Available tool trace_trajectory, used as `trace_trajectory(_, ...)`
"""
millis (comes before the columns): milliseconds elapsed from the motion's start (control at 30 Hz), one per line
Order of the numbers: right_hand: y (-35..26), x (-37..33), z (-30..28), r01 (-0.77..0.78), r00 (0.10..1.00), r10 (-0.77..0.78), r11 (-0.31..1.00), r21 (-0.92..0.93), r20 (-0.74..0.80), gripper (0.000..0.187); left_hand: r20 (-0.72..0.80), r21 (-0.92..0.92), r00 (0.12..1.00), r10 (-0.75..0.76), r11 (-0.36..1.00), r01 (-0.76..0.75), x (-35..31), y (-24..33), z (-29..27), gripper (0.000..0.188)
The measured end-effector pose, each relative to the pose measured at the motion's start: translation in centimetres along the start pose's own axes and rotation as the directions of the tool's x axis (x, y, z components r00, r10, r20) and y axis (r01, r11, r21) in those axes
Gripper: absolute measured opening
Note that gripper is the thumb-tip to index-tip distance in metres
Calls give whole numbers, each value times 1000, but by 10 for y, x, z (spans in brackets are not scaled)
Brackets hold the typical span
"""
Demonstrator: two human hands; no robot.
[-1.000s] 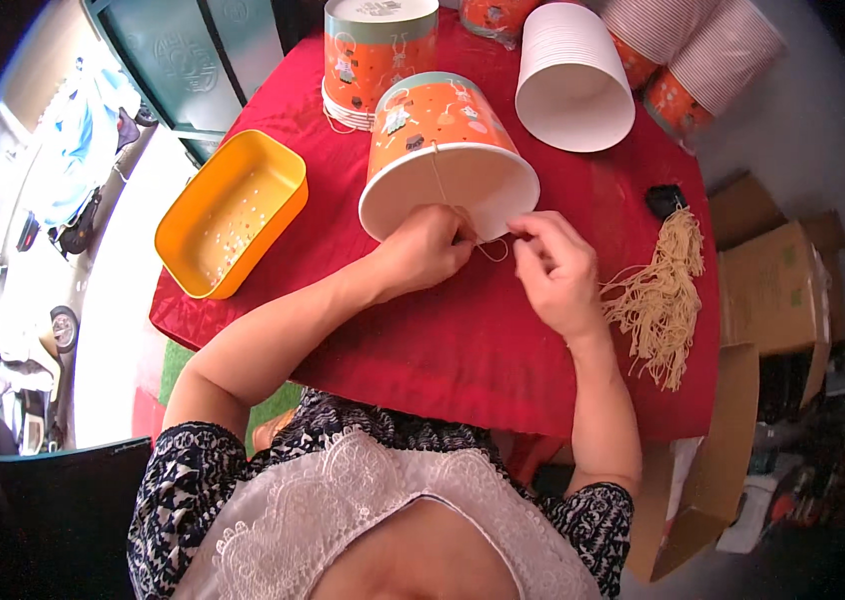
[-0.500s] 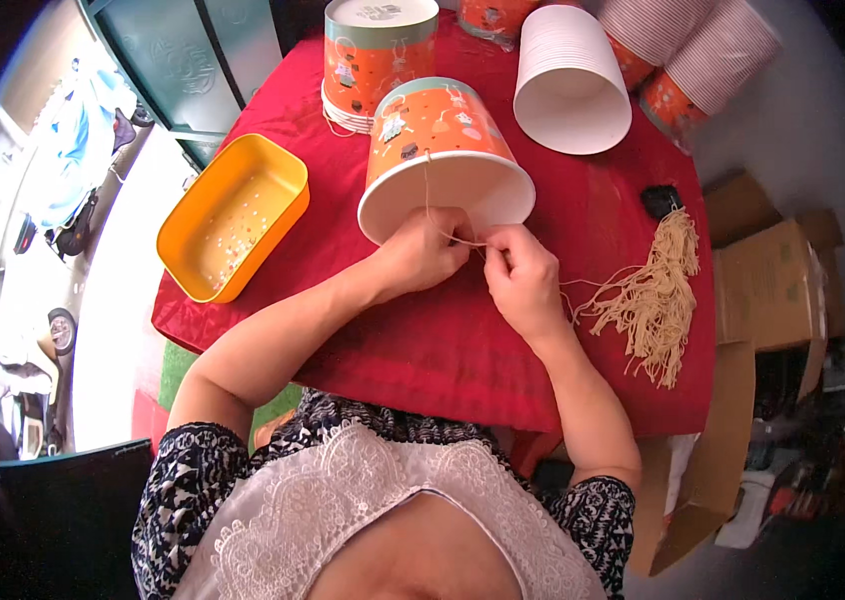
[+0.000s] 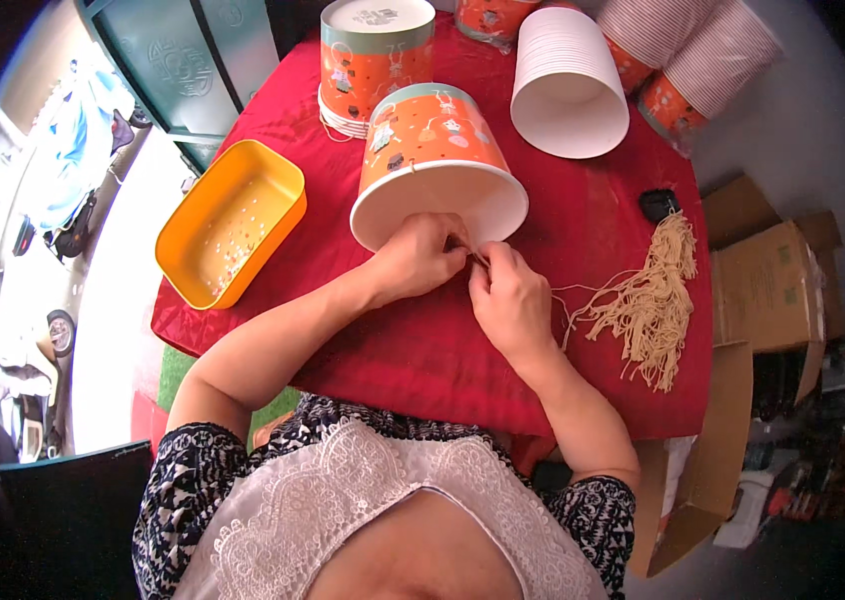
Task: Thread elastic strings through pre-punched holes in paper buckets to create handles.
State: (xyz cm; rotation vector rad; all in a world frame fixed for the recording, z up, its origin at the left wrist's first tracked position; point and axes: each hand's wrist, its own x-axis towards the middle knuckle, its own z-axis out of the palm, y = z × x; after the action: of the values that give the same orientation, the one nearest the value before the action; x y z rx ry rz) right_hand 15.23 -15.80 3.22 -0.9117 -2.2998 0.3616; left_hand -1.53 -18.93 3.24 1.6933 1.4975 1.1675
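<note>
An orange paper bucket point(image 3: 438, 130) with a green base band lies on its side, its white mouth facing me. In front of its lower rim my left hand point(image 3: 423, 255) is closed in a pinch on a thin beige string, knuckles just inside the mouth. Close beside it, fingertips nearly meeting, my right hand point(image 3: 513, 300) also pinches the string. Most of the string between the fingers is hidden. A short bit of string shows at the bucket's upper rim. To the right lies a bundle of beige strings point(image 3: 648, 310), dark at its top end, with loose strands trailing toward my right hand.
A yellow plastic tub point(image 3: 283, 215) with small pale bits inside stands at left on the red tablecloth point(image 3: 423, 350). Behind are an upside-down stack of orange buckets point(image 3: 378, 70) and a lying white stack point(image 3: 573, 115). More stacks lean at back right. Cardboard boxes point(image 3: 768, 285) stand beside the table.
My hands have drawn closer together, the right one shifting left. The string that ran from the bucket's upper rim down to my fingers no longer shows across the mouth. The view shifted slightly.
</note>
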Motion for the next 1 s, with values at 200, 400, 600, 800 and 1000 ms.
trace_trajectory(200,-3,2,5,3,999,-1,997,-76,35,21,-13,-5,999,48,999,-48,1,-13,4,15)
trace_trajectory(400,5,7,10,131,991,-133,985,-112,-12,13,29,-43,998,53,998,-51,0,-9,2,18)
trace_trajectory(600,0,7,8,149,988,-152,987,-55,-41,11,39,-100,996,-80,991,84,-1,-4,-2,15)
trace_trajectory(800,2,2,13,144,986,-130,981,129,-107,12,16,-187,985,-169,968,169,2,-6,1,11)
trace_trajectory(1000,5,6,15,-38,999,45,961,274,-19,17,22,-186,986,-164,968,166,3,-4,-2,10)
